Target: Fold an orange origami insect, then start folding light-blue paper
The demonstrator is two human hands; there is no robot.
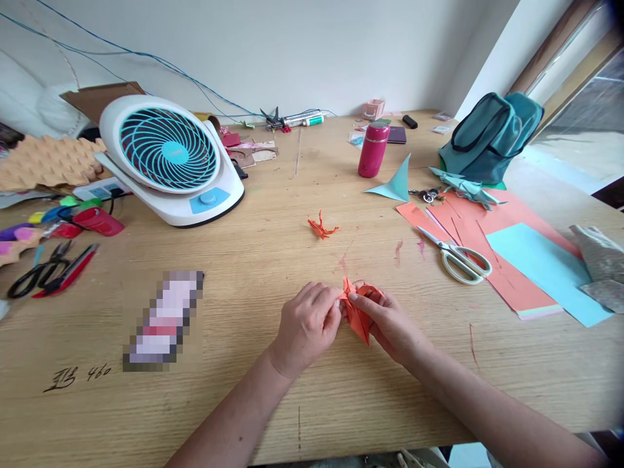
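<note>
An orange folded-paper piece (359, 320) with several points is held between both hands just above the table, near its front middle. My left hand (309, 318) is closed, its thumb and finger pinching the left tip of the paper. My right hand (390, 322) grips the folded body, thumb on top and fingers behind. Part of the paper is hidden by the fingers. Beyond the hands, a small orange folded-paper figure (322, 227) with thin legs lies on the table.
A white fan (168, 153) stands at the left, scissors (39, 273) before it. To the right lie white-handled scissors (463, 263), orange paper sheets (517, 286), a light blue sheet (546, 266) and keys (429, 195). A pink bottle (374, 149) and teal bag (487, 140) stand farther back.
</note>
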